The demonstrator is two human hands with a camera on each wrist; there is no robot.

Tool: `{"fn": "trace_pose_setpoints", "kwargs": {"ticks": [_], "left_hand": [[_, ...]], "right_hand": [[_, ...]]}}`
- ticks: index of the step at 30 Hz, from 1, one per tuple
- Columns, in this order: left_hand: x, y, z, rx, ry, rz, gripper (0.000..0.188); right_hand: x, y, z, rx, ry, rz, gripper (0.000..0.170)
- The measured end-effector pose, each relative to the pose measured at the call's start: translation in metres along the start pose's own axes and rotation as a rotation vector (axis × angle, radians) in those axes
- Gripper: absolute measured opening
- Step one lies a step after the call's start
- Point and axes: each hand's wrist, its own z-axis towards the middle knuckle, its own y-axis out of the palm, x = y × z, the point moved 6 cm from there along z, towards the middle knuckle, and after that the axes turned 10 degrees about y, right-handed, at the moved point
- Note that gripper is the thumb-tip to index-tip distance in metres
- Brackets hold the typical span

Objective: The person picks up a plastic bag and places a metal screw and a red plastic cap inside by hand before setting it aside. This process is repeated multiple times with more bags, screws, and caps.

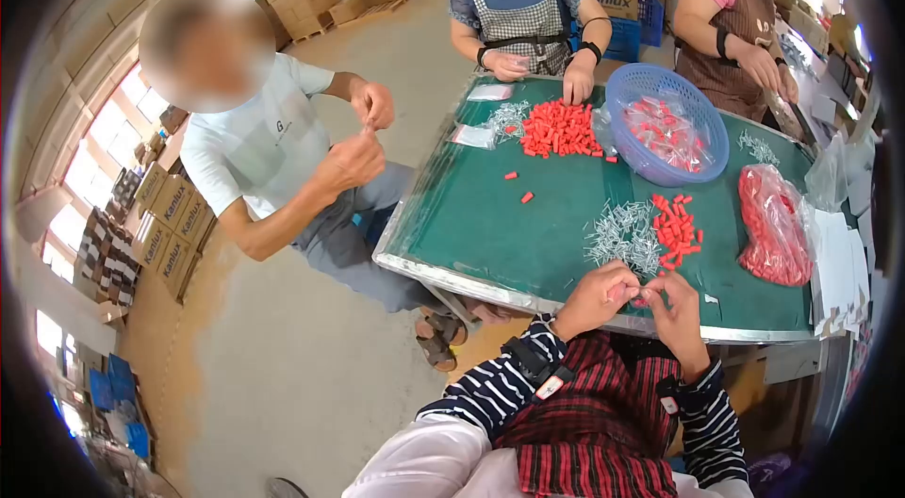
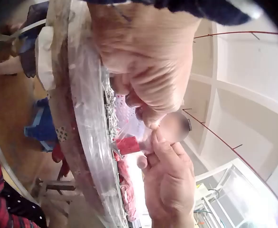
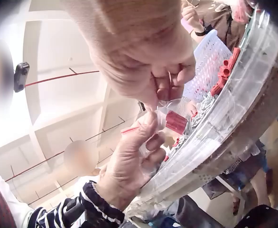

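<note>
Apron nearest, head view; left hand and right hand meet at table edge. Left wrist: both pinch a bag between them, red plug inside, long axis pointing tableward. Right wrist: same grip, neither hand clearly nearer.

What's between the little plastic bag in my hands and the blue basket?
Low piles of screws and red plugs lie on the table between the bag and the basket; lifting the bag over them should probably do.
</note>
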Motion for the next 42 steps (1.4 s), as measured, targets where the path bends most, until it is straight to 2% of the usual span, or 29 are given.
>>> {"fn": "trace_pose_setpoints", "kwargs": {"ticks": [3, 5, 6, 7, 9, 10, 11, 13, 15, 16, 18, 20, 21, 22, 23, 24, 25, 27, 28, 29, 30, 31, 33, 34, 36, 37, 40, 42], "left_hand": [[0.011, -0.008, -0.013, -0.024, -0.036, 0.039, 0.008], [0.016, -0.023, -0.017, 0.063, 0.019, 0.203, 0.008], [0.014, -0.034, -0.018, 0.129, 0.028, 0.283, 0.008], [0.014, -0.046, -0.021, 0.197, 0.032, 0.362, 0.008], [0.019, -0.070, -0.025, 0.266, -0.039, 0.518, 0.008], [0.021, -0.079, -0.028, 0.281, -0.049, 0.557, 0.008], [0.022, -0.086, -0.031, 0.299, -0.059, 0.601, 0.008], [0.015, -0.093, -0.041, 0.277, -0.078, 0.649, 0.007], [0.010, -0.095, -0.041, 0.263, -0.107, 0.714, 0.007], [0.010, -0.092, -0.039, 0.244, -0.106, 0.739, 0.006], [0.010, -0.088, -0.038, 0.209, -0.118, 0.791, 0.005], [0.006, -0.085, -0.042, 0.209, -0.121, 0.836, 0.006], [0.002, -0.084, -0.045, 0.232, -0.121, 0.858, 0.008], [-0.002, -0.081, -0.046, 0.167, -0.097, 0.963, 0.009], [-0.009, -0.079, -0.047, 0.164, -0.187, 0.965, 0.010], [-0.010, -0.079, -0.045, 0.104, -0.088, 0.977, 0.009], [-0.026, -0.075, -0.049, 0.121, -0.155, 0.957, 0.007], [-0.007, -0.082, -0.046, 0.184, -0.145, 0.889, 0.007], [-0.006, -0.084, -0.048, 0.196, -0.178, 0.921, 0.007], [-0.003, -0.084, -0.047, 0.189, -0.129, 0.912, 0.007], [-0.002, -0.081, -0.045, 0.178, -0.076, 0.900, 0.008], [-0.005, -0.080, -0.046, 0.183, -0.096, 0.919, 0.008], [-0.010, -0.079, -0.049, 0.190, -0.087, 0.920, 0.009], [-0.009, -0.081, -0.044, 0.203, -0.105, 0.925, 0.011], [-0.015, -0.082, -0.046, 0.219, -0.104, 0.960, 0.012], [-0.018, -0.080, -0.046, 0.220, -0.081, 0.962, 0.013], [-0.024, -0.080, -0.048, 0.236, -0.060, 0.935, 0.016], [-0.022, -0.082, -0.050, 0.258, -0.077, 0.923, 0.017]], "right_hand": [[-0.013, -0.001, -0.011, 0.000, -0.001, -0.016, 0.003], [-0.013, -0.013, -0.010, -0.079, 0.142, 0.003, 0.003], [-0.004, -0.018, -0.010, -0.095, 0.179, 0.107, 0.003], [0.000, -0.027, -0.009, -0.071, 0.199, 0.086, 0.003], [0.014, -0.022, -0.007, -0.351, 0.480, 0.315, 0.005], [0.009, -0.026, -0.002, -0.408, 0.621, 0.299, 0.007], [0.014, -0.032, 0.006, -0.390, 0.631, 0.299, 0.007], [0.009, -0.044, 0.032, -0.294, 0.401, 0.641, 0.014], [-0.001, -0.068, 0.060, 0.002, 0.256, 0.806, 0.025], [-0.006, -0.071, 0.070, -0.007, 0.257, 0.813, 0.025], [-0.021, -0.083, 0.085, 0.166, 0.185, 1.002, 0.035], [-0.020, -0.075, 0.079, 0.156, 0.224, 0.876, 0.036], [-0.026, -0.067, 0.074, 0.093, 0.241, 0.671, 0.033], [-0.025, -0.058, 0.067, 0.019, 0.230, 0.471, 0.030], [0.001, -0.043, 0.057, -0.127, 0.252, 0.501, 0.024], [0.011, -0.032, 0.046, -0.169, 0.229, 0.385, 0.020], [0.033, -0.019, 0.030, -0.156, 0.290, 0.378, 0.020], [0.062, 0.008, 0.000, -0.299, 0.279, 0.360, 0.017], [0.066, 0.019, -0.015, -0.347, 0.251, 0.331, 0.015], [0.062, 0.028, -0.025, -0.379, 0.224, 0.295, 0.014], [0.031, 0.029, -0.028, -0.361, -0.003, 0.198, 0.011], [0.018, 0.030, -0.031, -0.497, -0.139, 0.099, 0.023], [-0.007, 0.037, -0.034, -0.636, -0.136, 0.072, 0.034], [-0.006, 0.042, -0.031, -0.657, -0.166, 0.089, 0.034], [-0.004, 0.055, -0.037, -0.699, -0.331, -0.158, 0.051], [-0.011, 0.061, -0.038, -0.721, -0.356, -0.147, 0.051], [-0.023, 0.082, -0.043, -0.782, -0.421, -0.321, 0.067], [-0.024, 0.099, -0.046, -0.757, -0.454, -0.348, 0.068]]}}
